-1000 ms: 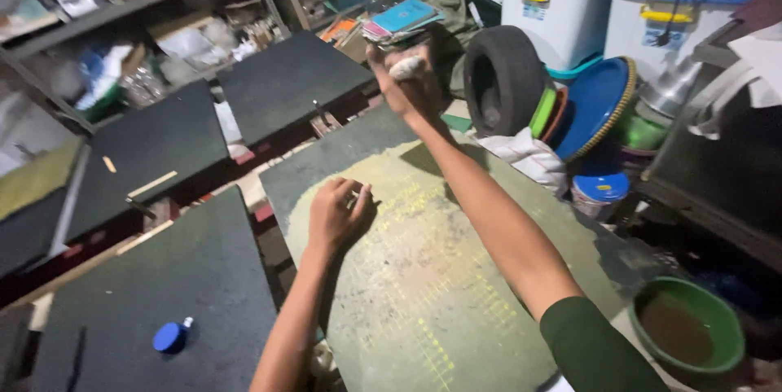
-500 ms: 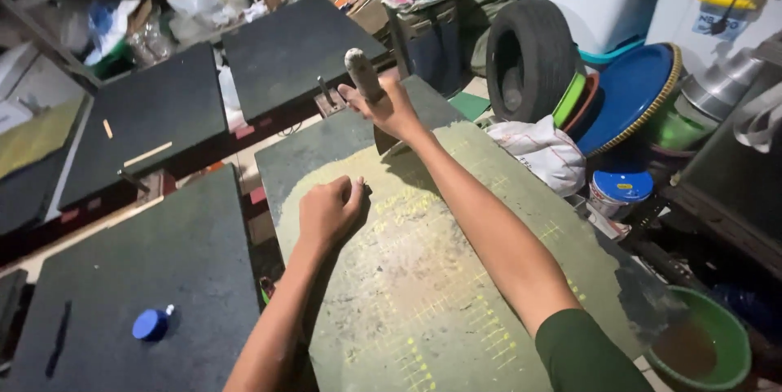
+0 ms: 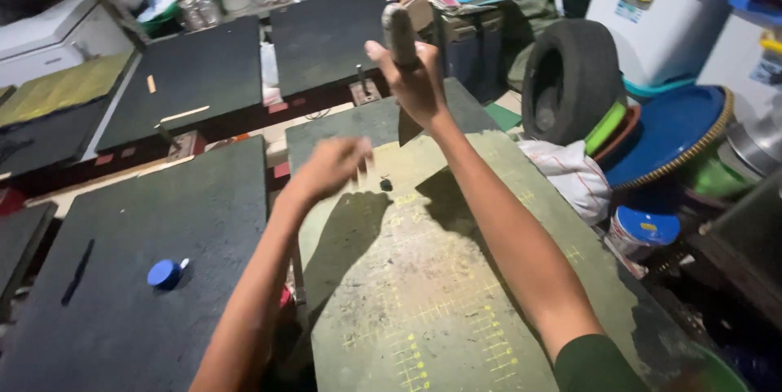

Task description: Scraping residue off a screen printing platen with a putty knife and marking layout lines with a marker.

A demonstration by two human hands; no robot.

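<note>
My right hand is raised above the far end of a worn green cutting mat and grips a pale grey cylindrical handle, held upright. My left hand hovers blurred over the mat's left edge, fingers curled, with nothing seen in it. A small dark speck lies on the mat just right of that hand.
Dark boards lie to the left and behind; one carries a blue round cap. A black tyre, a blue round tray, a white bag and plastic storage boxes crowd the right side.
My right hand has lifted the grey handle higher and toward me. My left hand has risen off the mat and shifted left, now blurred with motion.
</note>
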